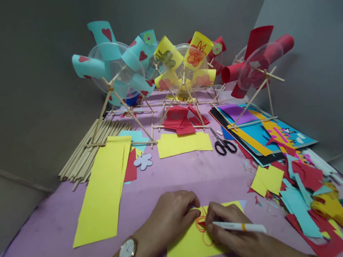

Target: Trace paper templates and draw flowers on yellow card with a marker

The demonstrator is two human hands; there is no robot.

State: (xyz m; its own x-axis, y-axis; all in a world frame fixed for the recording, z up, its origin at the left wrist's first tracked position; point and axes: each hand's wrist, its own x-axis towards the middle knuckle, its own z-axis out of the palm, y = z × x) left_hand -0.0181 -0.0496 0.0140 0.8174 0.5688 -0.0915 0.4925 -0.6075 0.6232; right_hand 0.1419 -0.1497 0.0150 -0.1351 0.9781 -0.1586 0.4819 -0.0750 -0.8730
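Observation:
My right hand grips a white pen with an orange band, its tip on a small yellow paper sheet where an orange-red scribble is drawn. My left hand, a gold watch on its wrist, rests curled on the sheet's upper left edge and presses it onto the purple table.
A long yellow strip, a bundle of wooden sticks, black scissors, a yellow paper stack, coloured sheets and scraps lie about. A yellow glue gun sits at right. Paper windmills stand at the back.

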